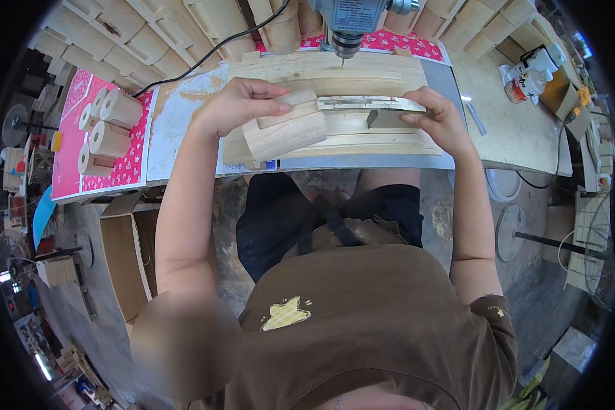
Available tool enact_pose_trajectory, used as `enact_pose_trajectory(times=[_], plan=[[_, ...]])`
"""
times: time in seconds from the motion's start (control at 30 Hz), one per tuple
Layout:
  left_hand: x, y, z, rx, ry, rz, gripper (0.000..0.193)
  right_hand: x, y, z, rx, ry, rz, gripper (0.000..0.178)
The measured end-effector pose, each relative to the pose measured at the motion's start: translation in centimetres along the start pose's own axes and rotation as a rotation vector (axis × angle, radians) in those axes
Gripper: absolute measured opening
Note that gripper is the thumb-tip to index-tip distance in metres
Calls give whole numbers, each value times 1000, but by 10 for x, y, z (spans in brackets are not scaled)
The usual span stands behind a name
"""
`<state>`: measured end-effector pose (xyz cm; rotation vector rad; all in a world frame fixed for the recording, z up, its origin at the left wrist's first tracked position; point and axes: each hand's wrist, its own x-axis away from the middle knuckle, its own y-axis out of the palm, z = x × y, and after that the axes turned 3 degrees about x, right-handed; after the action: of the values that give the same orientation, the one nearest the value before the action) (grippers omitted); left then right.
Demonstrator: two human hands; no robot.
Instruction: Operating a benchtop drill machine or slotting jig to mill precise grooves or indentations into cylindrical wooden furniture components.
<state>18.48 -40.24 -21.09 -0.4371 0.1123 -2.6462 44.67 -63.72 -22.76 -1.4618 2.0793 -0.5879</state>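
Note:
My left hand (249, 106) is closed on a pale rounded wooden block (285, 137) with a step cut into its top, thumb and fingers pinching its upper part. My right hand (439, 121) pinches the far right end of a narrow, shiny, pale strip (369, 103) with dark marks along it. The strip's left end meets the block's upper right side. Below the strip, a small grey metal plate (387, 119) stands by my right fingertips. Both hands are above a wooden board jig (383, 142) with long raised rails. Behind them hangs a drill press chuck (346, 45) with a thin bit.
Several wooden cylinders with end holes (111, 140) stand on a pink patterned sheet (68, 181) at left. Stacked wooden pieces (133, 48) line the back, with a black cable (219, 46) before them. At right lie a marker (476, 120) and a bottle (529, 83). A cardboard box (126, 253) sits below.

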Motion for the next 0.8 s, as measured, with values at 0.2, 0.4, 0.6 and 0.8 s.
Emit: enact_pose_trajectory(times=[0.2,0.4,0.6,0.8], plan=[[-26,6,-9,-86,84,-79,39,0,-5,3,-20,36,-22,25],[-50,60,-19,431,93,241,55,-10,11,-9,2,38,-57,26],[-57,75,-36,389,327,944,50,-3,14,-10,126,-68,39,29],[2,113,-54,199,344,692,39,-1,7,3,185,-79,204,31]])
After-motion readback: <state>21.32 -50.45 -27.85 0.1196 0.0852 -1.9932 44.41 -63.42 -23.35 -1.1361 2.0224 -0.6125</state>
